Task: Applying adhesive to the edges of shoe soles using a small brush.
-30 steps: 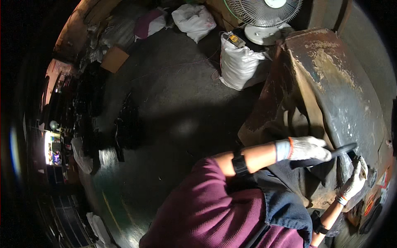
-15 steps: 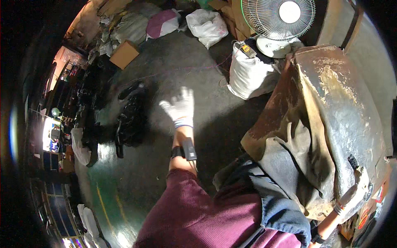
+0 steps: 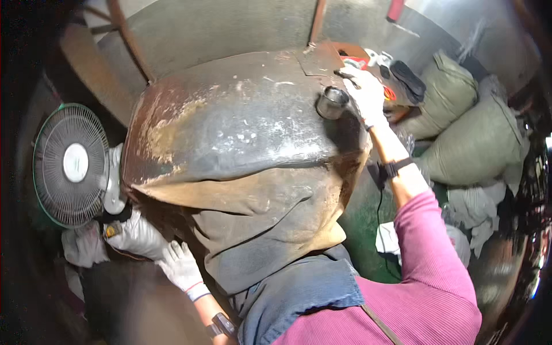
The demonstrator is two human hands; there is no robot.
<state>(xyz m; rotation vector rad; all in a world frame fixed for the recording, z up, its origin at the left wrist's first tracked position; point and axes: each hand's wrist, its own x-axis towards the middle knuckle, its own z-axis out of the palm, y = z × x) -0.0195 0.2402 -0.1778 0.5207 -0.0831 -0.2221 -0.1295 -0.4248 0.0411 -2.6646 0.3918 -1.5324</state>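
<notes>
My right hand (image 3: 365, 96), in a white glove, is over the far right part of a worn, stained work table (image 3: 253, 132). Its fingers are curled round a small dark object (image 3: 346, 75), mostly hidden by the glove. Just left of that hand a dark metal cup (image 3: 332, 103) stands on the table top. My left hand (image 3: 181, 269), gloved in white too, is low at the left with its fingers apart and nothing in them. It is beside a white sack (image 3: 138, 237). A folded grey-brown cloth (image 3: 264, 213) hangs over the table's near edge.
A round fan (image 3: 75, 164) stands left of the table. Bulging green sacks (image 3: 474, 141) are at the right. A reddish box (image 3: 330, 54), a dark cloth roll (image 3: 407, 80) and small items occupy the table's far right corner. A white sheet (image 3: 388, 238) lies on the green floor.
The view has swung right, from the open floor to the table. My left hand stays open and now is beside the white sack. My right hand is on the table beside the cup.
</notes>
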